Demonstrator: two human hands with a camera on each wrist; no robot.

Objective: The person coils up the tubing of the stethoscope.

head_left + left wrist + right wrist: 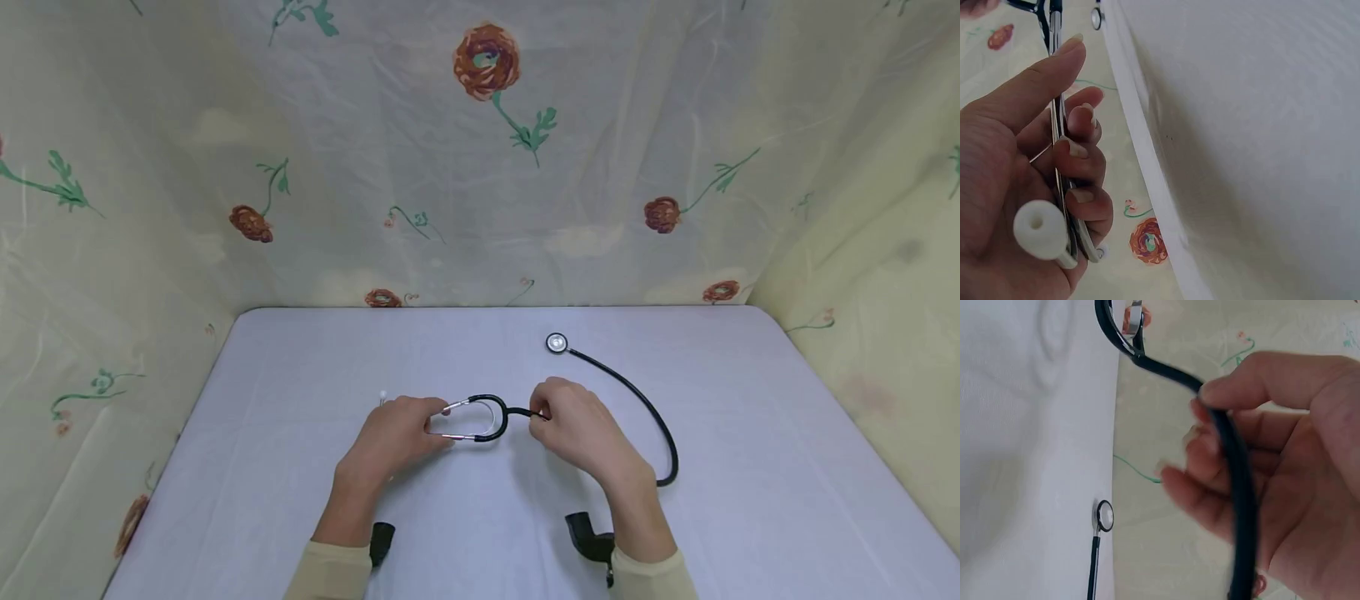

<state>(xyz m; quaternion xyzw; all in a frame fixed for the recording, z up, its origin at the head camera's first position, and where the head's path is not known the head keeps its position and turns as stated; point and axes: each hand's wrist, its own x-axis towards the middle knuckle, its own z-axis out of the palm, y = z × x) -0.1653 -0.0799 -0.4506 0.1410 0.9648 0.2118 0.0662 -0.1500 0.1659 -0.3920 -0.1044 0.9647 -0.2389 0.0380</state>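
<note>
Both hands hold a black stethoscope (503,423) a little above the table. My left hand (401,433) grips its two metal ear tubes (1058,125); thumb on one side, fingers curled around the other. A white ear tip (1041,229) shows by the palm in the left wrist view. My right hand (577,429) pinches the black tubing (1172,375) just past the fork, between thumb and fingers. From there the tubing passes under the right forearm and curves out to the right. Its round chest piece (557,342) lies toward the table's back edge.
A white cloth covers the table (315,350). Behind and on both sides hangs a pale curtain (360,150) with printed flowers. Black fittings show beside both wrists, one by the left sleeve (326,571) and one by the right sleeve (652,577).
</note>
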